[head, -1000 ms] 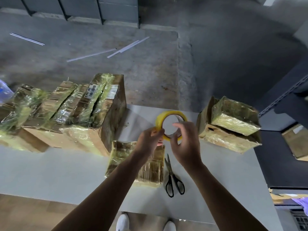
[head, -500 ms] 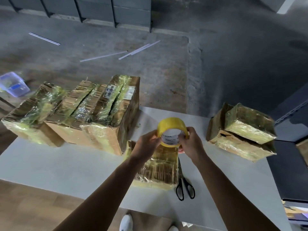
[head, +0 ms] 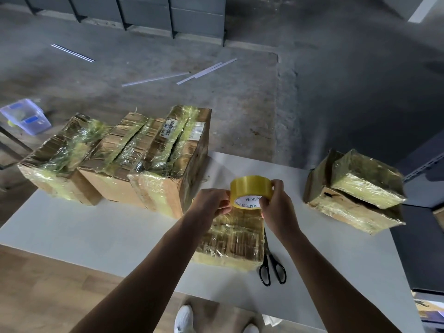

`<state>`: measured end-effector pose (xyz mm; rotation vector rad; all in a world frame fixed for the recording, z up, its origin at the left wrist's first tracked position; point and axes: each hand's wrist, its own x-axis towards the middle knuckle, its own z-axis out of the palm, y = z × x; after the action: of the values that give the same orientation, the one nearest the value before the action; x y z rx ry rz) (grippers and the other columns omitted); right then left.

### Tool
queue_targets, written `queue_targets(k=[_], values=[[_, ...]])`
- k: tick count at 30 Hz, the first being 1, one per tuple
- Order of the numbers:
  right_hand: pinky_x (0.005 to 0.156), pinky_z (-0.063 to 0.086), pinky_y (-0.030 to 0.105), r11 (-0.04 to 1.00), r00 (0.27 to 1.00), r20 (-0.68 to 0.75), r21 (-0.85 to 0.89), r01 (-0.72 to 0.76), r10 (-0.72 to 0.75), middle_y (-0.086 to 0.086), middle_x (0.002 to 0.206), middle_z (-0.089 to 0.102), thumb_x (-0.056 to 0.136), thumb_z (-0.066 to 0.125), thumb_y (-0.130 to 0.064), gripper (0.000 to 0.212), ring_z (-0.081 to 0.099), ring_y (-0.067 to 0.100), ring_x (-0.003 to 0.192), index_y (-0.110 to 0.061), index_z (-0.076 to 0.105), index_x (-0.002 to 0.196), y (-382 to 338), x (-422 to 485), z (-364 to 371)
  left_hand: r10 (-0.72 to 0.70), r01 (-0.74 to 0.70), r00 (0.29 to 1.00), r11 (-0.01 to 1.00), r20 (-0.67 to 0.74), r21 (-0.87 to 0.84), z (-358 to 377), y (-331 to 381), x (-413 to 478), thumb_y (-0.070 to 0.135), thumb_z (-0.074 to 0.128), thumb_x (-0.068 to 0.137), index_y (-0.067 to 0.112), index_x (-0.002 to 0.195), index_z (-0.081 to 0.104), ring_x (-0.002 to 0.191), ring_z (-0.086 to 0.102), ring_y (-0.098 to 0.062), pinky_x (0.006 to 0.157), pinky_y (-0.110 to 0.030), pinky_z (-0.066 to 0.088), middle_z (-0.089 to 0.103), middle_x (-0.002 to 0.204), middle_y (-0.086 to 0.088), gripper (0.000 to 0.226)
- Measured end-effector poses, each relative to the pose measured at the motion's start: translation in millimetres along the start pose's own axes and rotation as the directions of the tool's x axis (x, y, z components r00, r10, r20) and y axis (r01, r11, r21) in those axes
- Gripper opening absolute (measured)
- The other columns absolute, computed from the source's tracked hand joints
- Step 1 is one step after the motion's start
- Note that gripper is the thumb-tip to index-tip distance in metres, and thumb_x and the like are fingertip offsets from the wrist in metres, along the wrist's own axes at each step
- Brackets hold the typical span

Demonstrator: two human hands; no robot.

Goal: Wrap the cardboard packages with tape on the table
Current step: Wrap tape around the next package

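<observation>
I hold a yellow tape roll [head: 249,188] in the air above a flat cardboard package [head: 234,236] covered in shiny tape, which lies on the white table [head: 108,241]. My right hand [head: 278,207] grips the roll's right side, thumb on top and fingers through the core. My left hand [head: 211,203] pinches the roll's left edge. Three large taped boxes [head: 134,159] stand in a row at the table's back left. Two smaller taped packages [head: 355,191], one stacked on the other, sit at the right.
Black-handled scissors [head: 271,267] lie on the table just right of the flat package. A clear plastic tub [head: 26,118] sits at far left beyond the boxes. Thin white strips [head: 206,70] lie on the concrete floor beyond the table. My white shoes [head: 183,318] show below the table's near edge.
The roll has tipped from facing me with its hole to showing its yellow outer band. My right hand shifted to grip its right side. My view moved left and back.
</observation>
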<state>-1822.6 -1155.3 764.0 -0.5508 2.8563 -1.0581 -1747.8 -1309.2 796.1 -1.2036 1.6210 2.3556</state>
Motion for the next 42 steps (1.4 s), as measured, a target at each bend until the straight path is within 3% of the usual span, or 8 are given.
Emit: queue_targets(k=[8,17,22,27,31,34,38,42], values=[[0.079,0.051,0.038,0.996,0.996,-0.043,-0.045,0.082,-0.084,0.016,0.107,0.063,0.088,0.065,-0.009,0.039,0.063,0.032,0.096,-0.005,0.044,0.121,-2.4,-7.8,-0.5,-0.100,0.100,0.995,0.994,-0.004,-0.031,-1.7,-1.4,2.3,-0.003,0.051,0.092,0.003,0.073,0.054,0.053,0.048,-0.015,0.041,-0.018,0.047,0.048,0.067,-0.010,0.020],[0.063,0.052,0.035,0.958,0.977,-0.044,-0.209,0.198,-0.211,0.012,0.091,0.066,0.084,0.070,-0.019,0.039,0.067,0.031,0.079,-0.006,0.048,0.114,3.4,-17.5,-7.2,-0.109,0.109,0.993,0.994,-0.039,0.005,-5.1,-13.7,4.5,-0.010,0.055,0.088,-0.003,0.070,0.055,0.033,0.045,-0.008,0.037,-0.017,0.042,0.051,0.042,-0.004,0.019],[0.064,0.049,0.033,0.951,0.969,0.024,-0.187,0.245,-0.245,0.012,0.103,0.063,0.087,0.063,-0.013,0.032,0.065,0.032,0.087,-0.005,0.048,0.115,3.0,-20.7,-7.5,-0.059,0.064,0.996,0.995,-0.070,0.079,-9.5,-17.6,4.1,-0.011,0.053,0.087,-0.001,0.062,0.051,0.042,0.042,-0.012,0.038,-0.017,0.039,0.044,0.054,-0.007,0.026],[0.066,0.043,0.026,0.935,0.957,0.063,-0.205,0.289,-0.282,0.015,0.099,0.059,0.086,0.066,-0.013,0.031,0.064,0.029,0.086,-0.001,0.050,0.111,-4.5,-21.8,-11.0,0.036,-0.026,0.995,0.994,-0.093,0.104,-15.7,-16.9,-0.7,-0.008,0.047,0.087,0.003,0.057,0.047,0.048,0.038,-0.015,0.043,-0.020,0.037,0.039,0.056,-0.006,0.032],[0.067,0.041,0.026,0.944,0.946,0.023,-0.064,0.324,-0.323,0.011,0.100,0.057,0.084,0.063,-0.004,0.032,0.061,0.027,0.089,-0.003,0.049,0.113,-6.9,-22.3,-12.5,0.027,-0.027,0.999,1.000,-0.022,0.012,-20.7,-17.8,-11.5,0.003,0.063,0.089,0.000,0.067,0.056,0.049,0.039,-0.015,0.042,-0.021,0.036,0.042,0.056,-0.006,0.023],[0.081,0.046,0.022,0.895,0.894,0.061,0.065,0.440,-0.444,0.006,0.117,0.057,0.082,0.061,0.003,0.054,0.058,0.018,0.102,-0.013,0.046,0.131,-7.4,-27.4,-16.7,0.047,-0.046,0.999,0.998,-0.011,0.042,-27.2,-18.1,-17.1,0.000,0.064,0.089,-0.007,0.085,0.062,0.054,0.042,-0.015,0.041,-0.018,0.041,0.045,0.060,-0.007,0.009],[0.065,0.043,0.027,0.750,0.767,0.233,-0.178,0.637,-0.597,0.006,0.094,0.056,0.070,0.075,-0.004,0.071,0.057,0.021,0.070,-0.028,0.049,0.132,-10.9,-24.4,-24.6,0.006,-0.004,0.996,1.000,-0.083,0.020,-44.3,-17.3,-22.8,0.000,0.065,0.087,-0.008,0.082,0.062,0.051,0.043,-0.014,0.040,-0.019,0.040,0.045,0.059,-0.007,0.010],[0.066,0.041,0.025,0.626,0.688,0.376,-0.290,0.724,-0.621,0.004,0.090,0.057,0.069,0.083,-0.020,0.067,0.055,0.022,0.063,-0.032,0.057,0.130,-30.0,-19.6,-33.7,0.033,-0.031,0.990,0.999,-0.136,0.019,-60.9,-18.5,-32.2,0.004,0.067,0.087,-0.007,0.081,0.062,0.056,0.045,-0.014,0.047,-0.018,0.047,0.045,0.061,-0.007,0.013]])
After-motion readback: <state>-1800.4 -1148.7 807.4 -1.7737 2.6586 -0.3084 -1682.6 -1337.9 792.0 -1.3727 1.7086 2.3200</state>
